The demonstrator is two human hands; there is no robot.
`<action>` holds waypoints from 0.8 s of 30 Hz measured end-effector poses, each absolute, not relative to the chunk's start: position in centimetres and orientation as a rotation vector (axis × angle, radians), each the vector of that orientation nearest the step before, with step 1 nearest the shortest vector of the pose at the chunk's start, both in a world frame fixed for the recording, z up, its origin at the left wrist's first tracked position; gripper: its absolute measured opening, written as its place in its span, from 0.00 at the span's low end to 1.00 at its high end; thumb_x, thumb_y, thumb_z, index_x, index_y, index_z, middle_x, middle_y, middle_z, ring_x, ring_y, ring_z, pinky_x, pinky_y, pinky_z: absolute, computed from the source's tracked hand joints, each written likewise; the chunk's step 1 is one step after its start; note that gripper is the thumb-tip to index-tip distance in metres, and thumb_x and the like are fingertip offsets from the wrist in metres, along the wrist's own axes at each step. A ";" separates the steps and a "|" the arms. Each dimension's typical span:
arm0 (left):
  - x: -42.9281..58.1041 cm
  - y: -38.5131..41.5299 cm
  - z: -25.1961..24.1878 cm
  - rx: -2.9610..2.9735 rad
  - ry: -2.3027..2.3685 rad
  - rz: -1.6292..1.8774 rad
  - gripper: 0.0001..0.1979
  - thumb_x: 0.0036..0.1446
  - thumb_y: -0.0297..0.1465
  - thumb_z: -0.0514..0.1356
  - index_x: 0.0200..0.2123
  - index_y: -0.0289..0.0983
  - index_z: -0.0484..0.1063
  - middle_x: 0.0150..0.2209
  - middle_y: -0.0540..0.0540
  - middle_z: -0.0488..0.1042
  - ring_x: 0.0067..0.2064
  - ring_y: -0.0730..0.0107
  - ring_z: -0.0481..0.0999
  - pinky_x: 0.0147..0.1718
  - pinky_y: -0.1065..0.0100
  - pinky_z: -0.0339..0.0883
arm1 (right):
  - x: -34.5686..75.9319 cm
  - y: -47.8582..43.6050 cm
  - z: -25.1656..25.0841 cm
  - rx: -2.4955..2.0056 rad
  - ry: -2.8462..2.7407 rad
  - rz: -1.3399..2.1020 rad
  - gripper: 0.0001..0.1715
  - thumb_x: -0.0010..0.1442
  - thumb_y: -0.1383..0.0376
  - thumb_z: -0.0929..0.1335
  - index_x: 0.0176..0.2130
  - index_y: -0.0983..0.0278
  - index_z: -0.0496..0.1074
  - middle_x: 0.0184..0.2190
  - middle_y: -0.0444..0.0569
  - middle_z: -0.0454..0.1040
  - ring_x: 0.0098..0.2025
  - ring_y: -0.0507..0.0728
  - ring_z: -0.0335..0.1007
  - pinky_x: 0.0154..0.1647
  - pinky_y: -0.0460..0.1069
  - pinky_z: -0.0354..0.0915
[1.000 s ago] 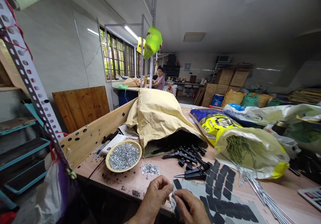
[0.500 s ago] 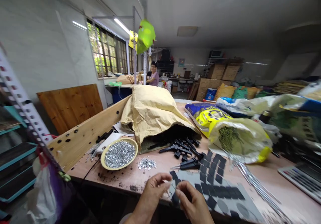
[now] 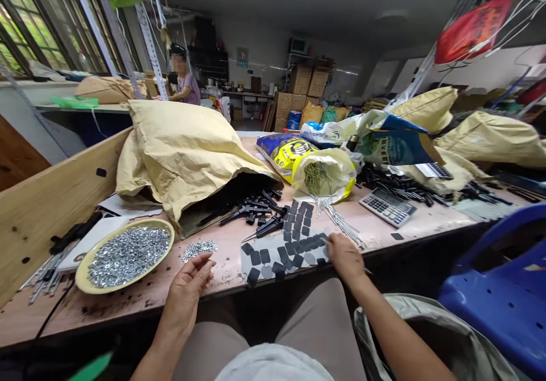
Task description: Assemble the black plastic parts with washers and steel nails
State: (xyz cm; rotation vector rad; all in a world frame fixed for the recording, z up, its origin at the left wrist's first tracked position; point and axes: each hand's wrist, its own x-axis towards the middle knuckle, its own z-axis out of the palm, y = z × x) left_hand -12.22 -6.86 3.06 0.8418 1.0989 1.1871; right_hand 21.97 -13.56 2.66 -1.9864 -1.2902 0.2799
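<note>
My left hand (image 3: 187, 284) hovers at the table's front edge, just below a small pile of metal washers (image 3: 199, 249). Its thumb and fingers are pressed together; whatever they may hold is too small to make out. My right hand (image 3: 346, 257) is closed at the right end of a grey sheet (image 3: 273, 241), close to thin metal rods (image 3: 341, 222). What sits in its fingers is hidden. Several black rounded pads (image 3: 265, 256) lie on the sheet, with more pads beyond it. Black plastic handle-like parts (image 3: 260, 207) are heaped behind.
A yellow bowl (image 3: 82, 278) full of washers stands at left. Behind it lies a large paper sack (image 3: 183, 142), open at the front. A yellow-and-blue bag (image 3: 290, 153) and a calculator (image 3: 387, 206) are to the right. A blue chair (image 3: 499, 284) stands lower right; a person (image 3: 187, 85) is far back.
The view has swung to the right. My hands, close together before over the sheet, are now apart: the left near the washer pile, the right at the sheet's right end.
</note>
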 end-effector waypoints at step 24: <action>-16.8 -4.4 -0.2 1.900 1.684 1.130 0.09 0.49 0.21 0.60 0.33 0.37 0.77 0.35 0.46 0.76 0.39 0.63 0.74 0.45 0.62 0.65 | 22.9 -20.4 -3.5 -1.630 -1.526 0.698 0.13 0.53 0.46 0.67 0.29 0.50 0.74 0.25 0.47 0.72 0.24 0.58 0.65 0.22 0.51 0.61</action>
